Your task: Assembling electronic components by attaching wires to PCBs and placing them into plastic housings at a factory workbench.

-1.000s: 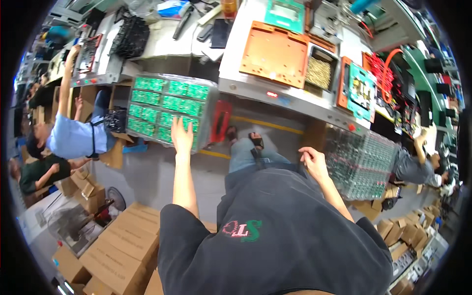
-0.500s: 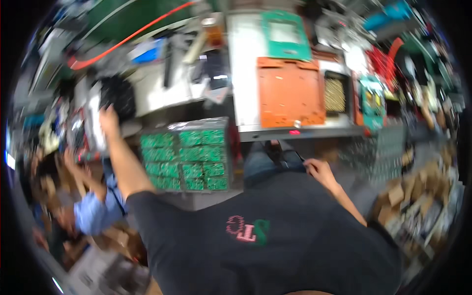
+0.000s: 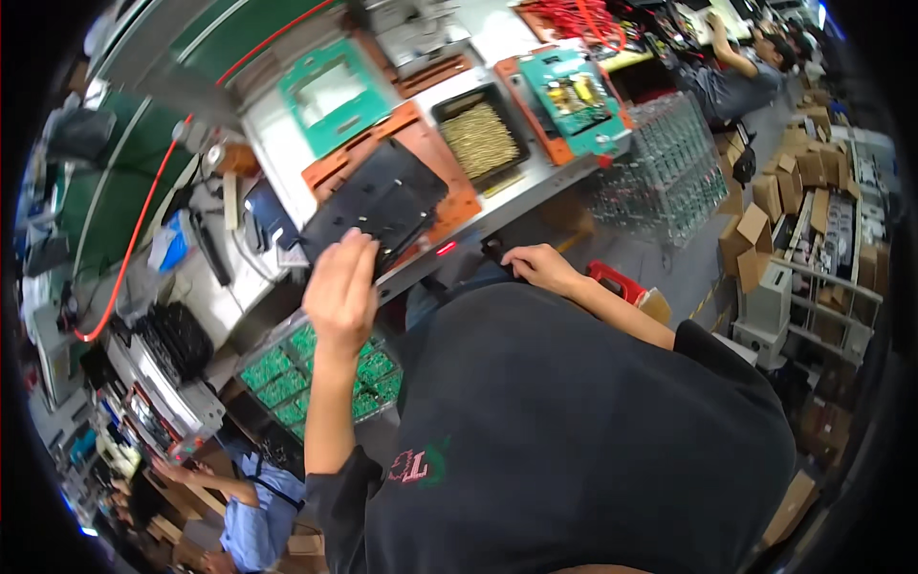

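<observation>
My left hand (image 3: 342, 292) grips the near edge of a flat black plastic panel (image 3: 382, 196). The panel lies tilted over an orange fixture (image 3: 457, 196) and covers much of it; whether it rests on the fixture I cannot tell. Close to the bench's front edge, my right hand (image 3: 543, 268) is closed around a small dark thing (image 3: 492, 249) whose kind does not show. Beyond the panel is a green frame (image 3: 330, 96) with a rectangular opening. A black tray (image 3: 521, 143) of small brass-coloured pieces stands right of the orange fixture.
Another orange and green fixture (image 3: 574, 96) is farther right. Transparent racks of green circuit boards (image 3: 273, 378) stand at the left, with more boards (image 3: 660, 163) at the right. A blue-sleeved co-worker (image 3: 258, 517) is at lower left. Cardboard boxes (image 3: 751, 239) fill the right side.
My left hand has come from the black stack at the left to the orange fixture, now with a black panel. The view has turned right. My right hand stays near the bench edge.
</observation>
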Demonstrator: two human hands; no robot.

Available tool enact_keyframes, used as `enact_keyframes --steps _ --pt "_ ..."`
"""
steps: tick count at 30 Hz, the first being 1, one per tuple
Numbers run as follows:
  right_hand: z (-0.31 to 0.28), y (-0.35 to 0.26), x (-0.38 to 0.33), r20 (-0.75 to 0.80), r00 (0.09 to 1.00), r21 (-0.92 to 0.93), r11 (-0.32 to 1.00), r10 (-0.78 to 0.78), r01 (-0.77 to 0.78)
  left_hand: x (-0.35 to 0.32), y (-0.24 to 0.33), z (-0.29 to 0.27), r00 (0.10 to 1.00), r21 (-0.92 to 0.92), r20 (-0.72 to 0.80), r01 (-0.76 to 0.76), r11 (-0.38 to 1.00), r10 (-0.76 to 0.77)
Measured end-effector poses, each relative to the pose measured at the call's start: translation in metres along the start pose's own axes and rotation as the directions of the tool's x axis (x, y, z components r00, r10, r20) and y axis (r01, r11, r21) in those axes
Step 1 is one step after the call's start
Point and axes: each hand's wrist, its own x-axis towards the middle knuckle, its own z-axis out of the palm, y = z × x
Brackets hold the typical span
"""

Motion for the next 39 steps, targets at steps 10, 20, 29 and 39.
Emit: enact_keyframes --steps 10,20,29,39 --pt "-0.160 0.094 -0.059 -0.583 0.801 -0.266 0.963 -0.134 -0.032 0.004 -0.009 0.069 0.871 0.062 0.441 0.208 0.976 -0.214" --pt "-0.424 0.368 -0.160 -0.779 0.580 -0.327 0.635 0.238 -0.700 0.018 0.040 0.094 0.886 0.212 0.260 0.336 0.918 -0.384" --pt "-0.464 0.412 -0.145 -0.662 0.658 -0.576 0.317 0.360 -0.753 0.019 0.047 0.083 0.898 0.135 0.032 0.431 0.892 -0.439" --pt "-0.274 0.014 -0.033 -0.433 0.901 0.501 0.829 -0.009 0.249 0.061 0.166 0.106 0.784 -0.415 0.117 0.596 0.687 -0.610"
